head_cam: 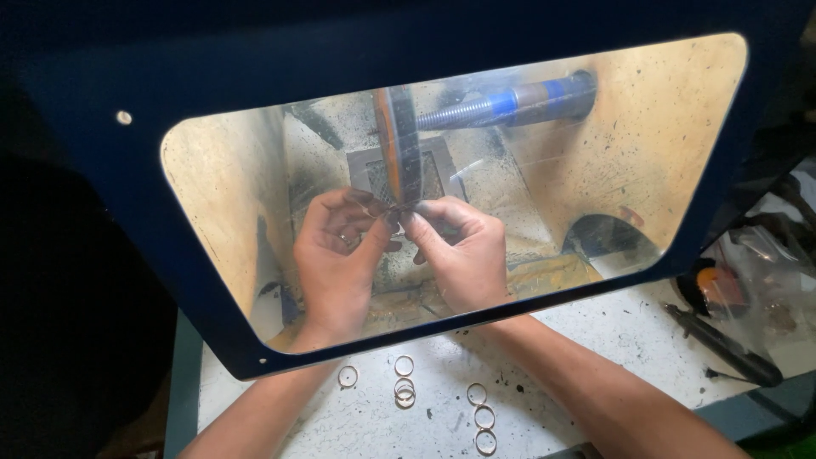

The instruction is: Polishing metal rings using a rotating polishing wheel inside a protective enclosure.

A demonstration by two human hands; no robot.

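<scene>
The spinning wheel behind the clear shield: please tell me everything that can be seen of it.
The wheel is a thin disc seen almost edge-on, orange on its left face with a dark rim. It stands upright on a threaded shaft that runs right into a blue-banded sleeve. It sits inside a dusty, tan-walled box, seen through the clear shield. Below it, the left hand and right hand press a small piece, too small to identify, against its lower edge.

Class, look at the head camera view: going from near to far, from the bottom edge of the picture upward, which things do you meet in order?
Small metal rings on the white bench → lower rim of the dark blue shield frame → left hand and right hand, side by side behind the clear window → upright orange-edged wheel → threaded shaft with blue bands.
</scene>
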